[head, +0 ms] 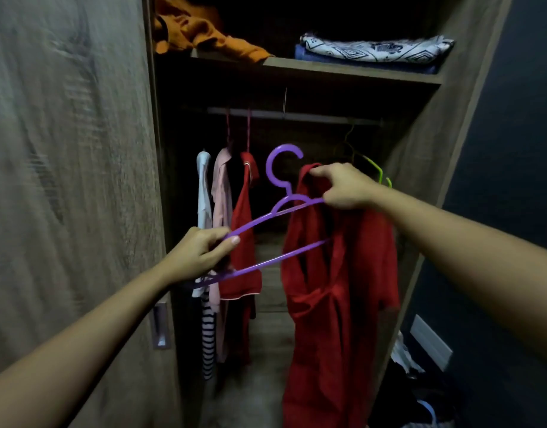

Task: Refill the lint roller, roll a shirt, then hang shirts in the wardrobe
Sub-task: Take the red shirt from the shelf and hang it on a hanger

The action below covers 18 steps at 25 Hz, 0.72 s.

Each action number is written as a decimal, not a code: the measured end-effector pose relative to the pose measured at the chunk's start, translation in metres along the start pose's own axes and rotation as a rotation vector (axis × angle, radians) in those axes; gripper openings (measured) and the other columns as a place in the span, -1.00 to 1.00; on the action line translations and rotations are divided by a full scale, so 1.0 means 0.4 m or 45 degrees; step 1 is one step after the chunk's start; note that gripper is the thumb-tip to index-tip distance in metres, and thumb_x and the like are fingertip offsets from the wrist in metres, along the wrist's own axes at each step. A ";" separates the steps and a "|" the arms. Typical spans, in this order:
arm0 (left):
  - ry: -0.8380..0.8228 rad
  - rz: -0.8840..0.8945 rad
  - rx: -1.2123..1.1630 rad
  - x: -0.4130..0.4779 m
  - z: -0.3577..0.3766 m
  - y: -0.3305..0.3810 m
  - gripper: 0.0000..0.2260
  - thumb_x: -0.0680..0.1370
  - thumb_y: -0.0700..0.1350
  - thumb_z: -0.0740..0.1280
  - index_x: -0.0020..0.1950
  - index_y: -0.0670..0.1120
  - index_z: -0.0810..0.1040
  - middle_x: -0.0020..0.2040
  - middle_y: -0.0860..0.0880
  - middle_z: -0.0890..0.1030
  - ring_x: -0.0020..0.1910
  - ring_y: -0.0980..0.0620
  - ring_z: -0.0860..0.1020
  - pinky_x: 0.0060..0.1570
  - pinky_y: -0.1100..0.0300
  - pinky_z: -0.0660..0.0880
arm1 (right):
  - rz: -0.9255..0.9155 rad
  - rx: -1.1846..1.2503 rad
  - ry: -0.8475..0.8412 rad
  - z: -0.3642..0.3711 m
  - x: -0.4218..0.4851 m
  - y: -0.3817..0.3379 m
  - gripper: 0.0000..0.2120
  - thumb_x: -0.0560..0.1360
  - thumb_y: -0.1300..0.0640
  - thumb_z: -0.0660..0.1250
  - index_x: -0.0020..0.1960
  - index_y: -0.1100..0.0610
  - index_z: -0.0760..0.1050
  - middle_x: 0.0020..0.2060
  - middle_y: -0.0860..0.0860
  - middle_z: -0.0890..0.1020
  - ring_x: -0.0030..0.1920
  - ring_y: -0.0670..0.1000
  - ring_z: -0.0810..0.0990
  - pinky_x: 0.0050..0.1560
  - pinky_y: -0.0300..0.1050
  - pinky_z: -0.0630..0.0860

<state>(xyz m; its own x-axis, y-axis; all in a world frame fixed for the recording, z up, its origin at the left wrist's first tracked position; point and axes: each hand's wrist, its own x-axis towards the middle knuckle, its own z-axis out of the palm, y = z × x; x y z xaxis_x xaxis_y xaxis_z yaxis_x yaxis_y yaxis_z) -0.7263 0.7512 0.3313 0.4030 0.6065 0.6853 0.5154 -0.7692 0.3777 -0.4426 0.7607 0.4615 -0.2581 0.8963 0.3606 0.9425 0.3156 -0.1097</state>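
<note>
My left hand (201, 251) grips the stiff, light purple hanger (250, 227), centre-left. My right hand (343, 186) pinches the red shirt (337, 288) by its collar, mid-frame; it looks soft, limp and likely to slip.

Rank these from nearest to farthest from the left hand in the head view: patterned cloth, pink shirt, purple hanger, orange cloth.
1. purple hanger, in the left hand grip.
2. pink shirt, hanging just behind.
3. orange cloth, top shelf, left side.
4. patterned cloth, top shelf, right side.

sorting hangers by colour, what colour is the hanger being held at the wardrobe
Purple: the hanger shows best in the head view.
</note>
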 end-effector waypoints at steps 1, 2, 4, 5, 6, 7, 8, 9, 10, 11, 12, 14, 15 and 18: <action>0.030 -0.021 -0.050 0.005 0.015 0.015 -0.58 0.50 0.30 0.12 -0.34 -0.01 0.37 -0.45 0.17 0.59 -0.49 0.32 0.49 -0.42 0.43 0.36 | -0.112 -0.122 0.080 0.004 -0.013 -0.028 -0.50 0.31 0.07 0.24 0.26 -0.06 0.48 0.13 0.13 0.62 0.13 0.20 0.57 0.06 -0.03 0.52; 0.077 -0.048 -0.081 0.007 0.024 0.022 -0.60 0.50 0.28 0.13 -0.32 0.00 0.39 -0.44 0.22 0.60 -0.48 0.33 0.51 -0.41 0.45 0.36 | -0.254 -0.238 0.203 0.006 -0.026 -0.040 -0.55 0.30 -0.04 0.20 0.16 -0.07 0.54 0.06 0.11 0.65 0.08 0.21 0.59 -0.02 0.00 0.51; 0.207 -0.078 -0.031 0.009 0.024 0.027 -0.65 0.51 0.30 0.10 -0.23 0.07 0.44 -0.43 0.21 0.57 -0.46 0.28 0.51 -0.39 0.43 0.36 | -0.563 -0.419 0.410 0.011 -0.040 -0.026 -0.62 0.37 -0.17 0.11 -0.06 0.01 0.57 -0.16 0.07 0.67 -0.15 0.20 0.64 -0.31 -0.07 0.46; 0.318 -0.074 0.084 0.006 0.021 0.025 -0.67 0.52 0.30 0.09 -0.14 0.08 0.45 -0.40 0.15 0.56 -0.41 0.22 0.53 -0.34 0.35 0.39 | -0.678 -0.478 0.491 0.012 -0.041 -0.013 -0.62 0.43 -0.19 0.10 -0.12 0.06 0.54 -0.22 0.07 0.65 -0.28 0.21 0.63 -0.42 -0.11 0.41; 0.463 -0.064 0.240 0.001 0.027 0.028 -0.72 0.54 0.25 0.12 -0.04 0.08 0.45 -0.29 0.08 0.58 -0.28 0.07 0.58 -0.24 0.22 0.43 | -0.742 -0.520 0.547 0.015 -0.036 -0.002 -0.60 0.47 -0.20 0.10 -0.14 0.09 0.52 -0.22 0.09 0.62 -0.39 0.22 0.60 -0.50 -0.14 0.36; 0.636 -0.050 0.386 -0.004 0.050 0.038 -0.79 0.55 0.14 0.18 0.05 0.05 0.43 -0.09 -0.04 0.57 -0.10 -0.07 0.57 -0.09 0.14 0.43 | -0.742 -0.541 0.556 0.017 -0.034 -0.001 -0.58 0.48 -0.21 0.10 -0.14 0.11 0.51 -0.17 0.13 0.59 -0.45 0.24 0.56 -0.52 -0.14 0.33; 0.788 -0.014 0.455 -0.014 0.088 0.069 -0.80 0.53 0.04 0.23 0.11 0.01 0.41 0.08 -0.12 0.49 0.05 -0.15 0.49 0.03 0.06 0.40 | -0.700 -0.530 0.543 0.022 -0.028 -0.002 -0.56 0.48 -0.22 0.09 -0.11 0.12 0.51 -0.11 0.15 0.56 -0.45 0.25 0.55 -0.52 -0.13 0.33; 0.852 0.036 0.439 -0.030 0.142 0.110 -0.79 0.51 0.00 0.25 0.13 0.00 0.41 0.17 -0.13 0.39 0.13 -0.14 0.41 0.10 0.00 0.35 | -0.651 -0.501 0.533 0.026 -0.023 -0.002 -0.53 0.47 -0.24 0.08 -0.08 0.13 0.52 -0.07 0.16 0.54 -0.44 0.26 0.55 -0.50 -0.10 0.35; 0.781 0.057 0.404 -0.048 0.202 0.156 -0.78 0.51 0.05 0.25 0.12 0.04 0.44 0.22 -0.11 0.33 0.18 -0.11 0.36 0.12 -0.02 0.31 | -0.623 -0.469 0.556 0.025 -0.017 0.002 -0.51 0.46 -0.26 0.06 -0.05 0.13 0.52 -0.06 0.17 0.53 -0.41 0.28 0.56 -0.48 -0.06 0.37; 0.598 0.027 0.401 -0.063 0.260 0.186 -0.77 0.50 0.13 0.22 0.11 0.10 0.45 0.26 -0.07 0.30 0.21 -0.07 0.32 0.12 -0.02 0.29 | -0.610 -0.454 0.594 0.018 -0.014 0.004 -0.50 0.46 -0.26 0.05 -0.04 0.13 0.52 -0.08 0.17 0.55 -0.37 0.29 0.58 -0.47 -0.02 0.41; 0.365 -0.071 0.423 -0.075 0.308 0.192 -0.75 0.49 0.19 0.20 0.10 0.15 0.46 0.31 -0.04 0.26 0.24 -0.04 0.29 0.12 0.00 0.29 | -0.605 -0.451 0.623 0.006 -0.013 0.005 -0.50 0.46 -0.27 0.04 -0.03 0.12 0.50 -0.10 0.16 0.56 -0.31 0.29 0.60 -0.44 0.01 0.45; -0.010 -0.312 0.324 -0.093 0.359 0.140 -0.73 0.46 0.09 0.29 0.14 0.09 0.47 0.35 -0.05 0.22 0.30 -0.04 0.28 0.19 0.06 0.32 | -0.586 -0.423 0.625 -0.025 -0.016 0.010 -0.49 0.46 -0.29 0.00 -0.02 0.10 0.47 -0.13 0.14 0.58 -0.21 0.27 0.62 -0.37 0.06 0.50; -0.098 -0.373 0.199 -0.098 0.361 0.101 -0.69 0.44 -0.08 0.32 0.18 0.01 0.46 0.32 -0.09 0.25 0.31 -0.08 0.33 0.24 0.12 0.32 | -0.595 -0.403 0.607 -0.036 -0.022 0.020 -0.49 0.47 -0.29 0.00 -0.02 0.11 0.46 -0.15 0.14 0.58 -0.20 0.26 0.62 -0.35 0.07 0.51; -0.191 -0.545 0.070 -0.096 0.295 -0.003 -0.49 0.33 -0.37 0.24 0.28 -0.17 0.41 0.24 -0.17 0.35 0.27 -0.12 0.39 0.33 0.32 0.20 | -0.743 -0.331 0.497 -0.027 -0.053 0.087 -0.51 0.49 -0.25 0.04 -0.10 0.15 0.47 -0.26 0.16 0.57 -0.24 0.23 0.61 -0.35 0.04 0.53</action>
<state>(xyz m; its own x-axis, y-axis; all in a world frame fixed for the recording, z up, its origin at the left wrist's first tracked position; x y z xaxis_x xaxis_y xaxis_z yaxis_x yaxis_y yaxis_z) -0.6530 0.7526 0.2312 0.2481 0.8929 0.3757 0.6971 -0.4339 0.5708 -0.4018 0.7492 0.4601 -0.6829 0.4149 0.6013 0.7081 0.5783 0.4052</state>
